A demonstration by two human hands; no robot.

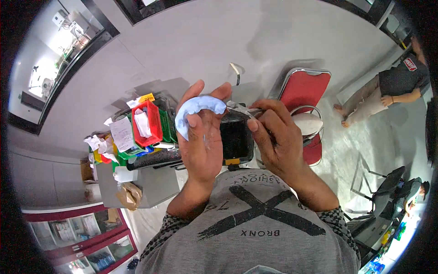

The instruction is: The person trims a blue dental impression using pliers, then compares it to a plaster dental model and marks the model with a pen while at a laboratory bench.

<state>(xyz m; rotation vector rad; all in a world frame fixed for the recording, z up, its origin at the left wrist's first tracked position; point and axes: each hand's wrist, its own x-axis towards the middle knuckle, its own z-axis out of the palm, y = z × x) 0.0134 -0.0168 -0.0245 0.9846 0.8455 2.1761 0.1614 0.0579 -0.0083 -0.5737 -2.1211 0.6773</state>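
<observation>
The left hand (211, 148) cradles the blue arch (195, 104), thumb holding it against the spread fingers. The right hand (278, 144) pinches the tool (240, 108), tip beside the arch's right end; contact is unclear. The arch appears formed; tool work seems underway, remaining extent indeterminate.

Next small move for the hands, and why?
Probably ease the tool lightly against the right end of the blue arch. The left hand has the arch pinned under its thumb, and the right hand grips the tool with its tip right by that end. Can't tell whether they touch, so I'd go gently.
</observation>
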